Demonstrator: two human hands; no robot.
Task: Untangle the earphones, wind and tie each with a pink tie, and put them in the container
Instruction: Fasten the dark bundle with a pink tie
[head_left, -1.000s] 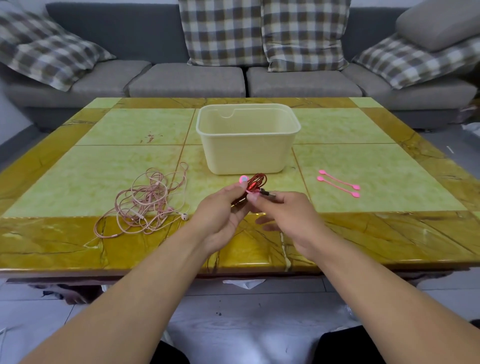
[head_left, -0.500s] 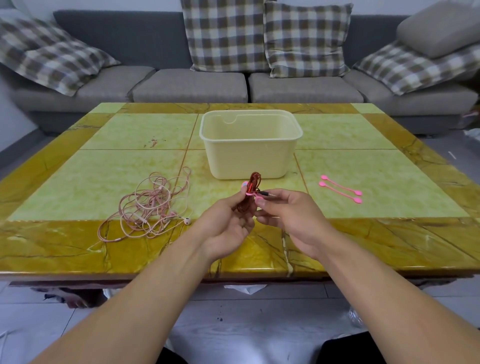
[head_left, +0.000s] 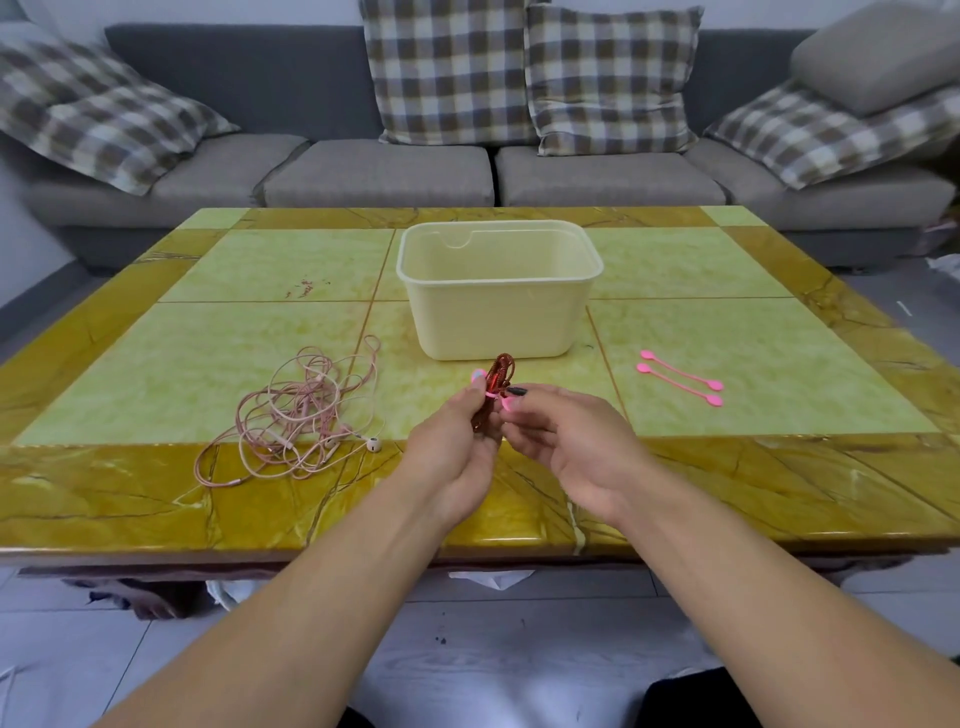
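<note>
A wound bundle of red earphones (head_left: 502, 371) is held upright over the table's near middle. My left hand (head_left: 457, 447) pinches the bundle, and a pink tie (head_left: 479, 376) is wrapped around it. My right hand (head_left: 563, 441) pinches the other end of that tie at the bundle's right side; the black plug sticks out above its fingers. A tangled heap of pink earphones (head_left: 301, 415) lies on the table to the left. Two more pink ties (head_left: 680, 378) lie side by side at the right. The cream container (head_left: 498, 296) stands just behind the bundle, nothing visible inside it.
The yellow-green tiled table (head_left: 753, 343) has a dark yellow border along its near edge. A grey sofa (head_left: 374, 171) with checked cushions runs behind the table.
The red bundle has been turned more upright and drawn slightly nearer between my hands. The pink tie's ends have shifted around it. The camera tilted a little.
</note>
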